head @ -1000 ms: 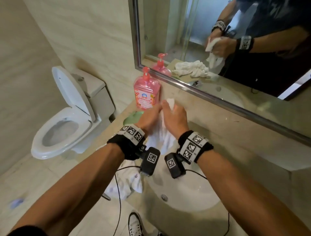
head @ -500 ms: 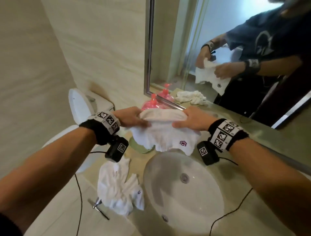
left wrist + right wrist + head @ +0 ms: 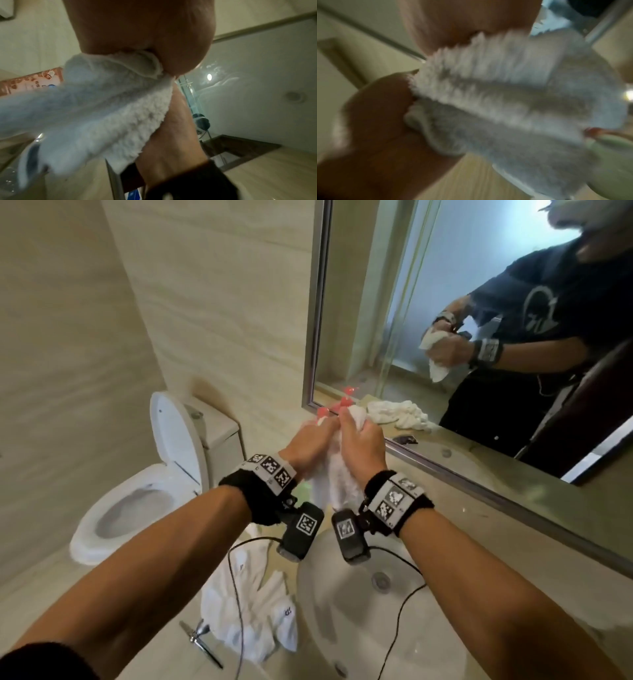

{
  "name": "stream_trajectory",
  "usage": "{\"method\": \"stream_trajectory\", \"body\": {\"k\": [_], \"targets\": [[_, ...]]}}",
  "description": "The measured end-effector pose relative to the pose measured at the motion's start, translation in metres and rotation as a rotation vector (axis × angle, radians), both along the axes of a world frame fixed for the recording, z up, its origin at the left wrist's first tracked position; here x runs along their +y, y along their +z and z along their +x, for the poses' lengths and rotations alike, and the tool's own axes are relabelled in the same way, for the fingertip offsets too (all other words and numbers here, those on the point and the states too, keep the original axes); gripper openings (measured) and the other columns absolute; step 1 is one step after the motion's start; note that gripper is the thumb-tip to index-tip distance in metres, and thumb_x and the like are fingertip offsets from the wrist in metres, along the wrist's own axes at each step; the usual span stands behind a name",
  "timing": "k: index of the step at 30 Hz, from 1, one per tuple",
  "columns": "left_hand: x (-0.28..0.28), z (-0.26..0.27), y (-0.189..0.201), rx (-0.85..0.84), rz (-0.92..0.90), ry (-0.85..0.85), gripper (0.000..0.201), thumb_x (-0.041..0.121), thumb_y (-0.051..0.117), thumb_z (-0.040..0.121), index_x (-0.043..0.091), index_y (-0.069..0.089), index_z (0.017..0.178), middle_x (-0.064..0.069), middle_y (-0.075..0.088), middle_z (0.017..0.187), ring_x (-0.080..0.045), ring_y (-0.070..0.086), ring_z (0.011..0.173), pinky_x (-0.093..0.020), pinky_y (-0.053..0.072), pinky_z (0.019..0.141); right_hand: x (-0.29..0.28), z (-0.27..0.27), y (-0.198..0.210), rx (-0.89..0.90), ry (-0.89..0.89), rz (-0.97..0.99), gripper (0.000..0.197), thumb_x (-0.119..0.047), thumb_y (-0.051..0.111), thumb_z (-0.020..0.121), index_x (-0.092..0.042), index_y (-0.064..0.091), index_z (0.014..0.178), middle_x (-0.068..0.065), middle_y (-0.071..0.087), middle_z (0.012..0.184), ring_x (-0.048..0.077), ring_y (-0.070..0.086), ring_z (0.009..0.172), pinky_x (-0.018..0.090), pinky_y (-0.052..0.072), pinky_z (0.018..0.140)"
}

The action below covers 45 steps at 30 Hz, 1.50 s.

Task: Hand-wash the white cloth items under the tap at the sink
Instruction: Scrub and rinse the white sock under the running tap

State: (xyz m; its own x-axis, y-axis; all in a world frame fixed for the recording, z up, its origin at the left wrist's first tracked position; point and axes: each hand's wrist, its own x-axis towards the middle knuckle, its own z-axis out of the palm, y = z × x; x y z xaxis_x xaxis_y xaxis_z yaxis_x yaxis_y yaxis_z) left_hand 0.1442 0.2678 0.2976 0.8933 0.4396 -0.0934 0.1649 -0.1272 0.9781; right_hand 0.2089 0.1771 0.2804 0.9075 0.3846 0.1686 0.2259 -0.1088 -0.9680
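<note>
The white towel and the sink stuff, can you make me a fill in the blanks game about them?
1. Both hands, the left hand and the right hand, grip the white ____ above the sink.
2. The toilet seat is flipped ____.
3. A second white cloth lies on the counter to the ____ of the sink.
4. On the wall behind the sink hangs a ____, which shows the person.

Missing words: towel; up; left; mirror

Fluffy white terry cloth (image 3: 337,477), glossy ceramic sink (image 3: 329,611), polished stone counter (image 3: 479,508).
</note>
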Motion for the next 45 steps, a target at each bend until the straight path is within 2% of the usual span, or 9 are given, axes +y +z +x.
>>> {"method": "stream_trajectory", "body": {"k": [3, 7, 12, 15, 19, 25, 29, 34, 45], "targets": [[0.004, -0.009, 0.003, 0.045, 0.254, 0.026, 0.037, 0.036, 0.029, 0.104, 0.016, 0.059, 0.097, -0.014, 0.07, 0.095, -0.023, 0.069, 0.083, -0.037, 0.057, 0.07, 0.01, -0.014, -0.015, -0.086, 0.024, -0.083, 0.043, -0.055, 0.05, 0.098, -0.022, 0.064, 0.075, -0.01, 0.065, 0.058, -0.001, 0.06, 0.05, 0.014, 0.041, 0.042], [0.001, -0.023, 0.006, -0.033, -0.042, -0.127, 0.038, 0.032, 0.038, 0.104, 0.012, 0.058, 0.077, 0.007, 0.065, 0.051, -0.001, 0.058, 0.041, -0.011, 0.041, 0.038, 0.003, 0.011, -0.003, -0.092, 0.071, -0.233, 0.032, -0.054, 0.049, 0.1, -0.025, 0.063, 0.093, -0.01, 0.067, 0.081, 0.009, 0.064, 0.074, 0.025, 0.046, 0.067], [0.046, -0.039, 0.0, 0.379, 0.678, -0.438, 0.025, 0.045, 0.075, 0.081, 0.021, 0.068, 0.088, 0.007, 0.071, 0.082, -0.008, 0.067, 0.069, -0.017, 0.051, 0.062, -0.022, 0.02, 0.012, -0.359, 0.324, -0.419, 0.021, -0.055, 0.058, 0.095, -0.034, 0.06, 0.094, -0.016, 0.062, 0.088, -0.006, 0.057, 0.072, 0.005, 0.037, 0.057], [0.062, -0.048, -0.004, 0.522, 0.973, -0.407, 0.03, 0.042, 0.071, 0.083, 0.018, 0.055, 0.074, 0.002, 0.058, 0.07, -0.019, 0.054, 0.063, -0.025, 0.037, 0.051, -0.042, 0.027, 0.018, -0.511, 0.596, -0.687, 0.065, -0.052, 0.082, 0.075, -0.036, 0.05, 0.129, -0.017, 0.064, 0.11, 0.003, 0.061, 0.097, 0.013, 0.048, 0.078], [0.079, -0.055, -0.01, 0.372, 0.621, -0.395, 0.021, 0.039, 0.072, 0.086, 0.019, 0.068, 0.092, -0.006, 0.073, 0.09, -0.029, 0.066, 0.081, -0.036, 0.052, 0.071, -0.054, 0.034, 0.01, -0.614, 0.531, -1.047, 0.064, -0.042, 0.074, 0.085, -0.018, 0.05, 0.14, -0.002, 0.068, 0.109, 0.02, 0.064, 0.096, 0.031, 0.053, 0.083], [0.061, -0.056, -0.015, 0.084, 0.031, -0.151, 0.054, 0.045, 0.077, 0.07, 0.012, 0.07, 0.111, -0.014, 0.073, 0.106, -0.032, 0.067, 0.089, -0.043, 0.052, 0.082, -0.061, 0.034, -0.01, 0.176, 0.368, -0.277, 0.026, -0.018, 0.076, 0.086, -0.023, 0.07, 0.111, -0.006, 0.078, 0.091, 0.012, 0.075, 0.084, 0.023, 0.056, 0.066], [0.037, -0.046, -0.011, 0.102, -0.009, 0.03, 0.07, 0.073, 0.062, 0.077, 0.011, 0.07, 0.109, -0.009, 0.075, 0.1, -0.028, 0.072, 0.089, -0.045, 0.059, 0.085, -0.038, 0.006, -0.015, -0.006, -0.018, -0.133, 0.033, -0.035, 0.07, 0.085, -0.024, 0.067, 0.116, -0.008, 0.073, 0.1, 0.008, 0.068, 0.088, 0.026, 0.054, 0.071], [-0.001, -0.03, 0.003, 0.068, 0.049, 0.104, 0.078, 0.072, 0.027, 0.092, 0.007, 0.068, 0.104, -0.018, 0.072, 0.1, -0.032, 0.069, 0.09, -0.043, 0.057, 0.082, -0.004, -0.031, -0.006, -0.048, 0.071, 0.02, 0.027, -0.058, 0.059, 0.092, -0.031, 0.065, 0.095, -0.01, 0.072, 0.078, 0.002, 0.069, 0.068, 0.018, 0.054, 0.055], [-0.012, -0.044, 0.016, 0.029, -0.003, -0.07, 0.052, 0.06, 0.044, 0.095, 0.014, 0.068, 0.1, -0.003, 0.074, 0.086, -0.02, 0.072, 0.079, -0.026, 0.055, 0.059, -0.013, -0.007, 0.004, -0.125, 0.078, -0.226, 0.043, -0.058, 0.047, 0.1, -0.018, 0.062, 0.093, -0.005, 0.064, 0.069, 0.008, 0.061, 0.048, 0.019, 0.043, 0.044]]}}
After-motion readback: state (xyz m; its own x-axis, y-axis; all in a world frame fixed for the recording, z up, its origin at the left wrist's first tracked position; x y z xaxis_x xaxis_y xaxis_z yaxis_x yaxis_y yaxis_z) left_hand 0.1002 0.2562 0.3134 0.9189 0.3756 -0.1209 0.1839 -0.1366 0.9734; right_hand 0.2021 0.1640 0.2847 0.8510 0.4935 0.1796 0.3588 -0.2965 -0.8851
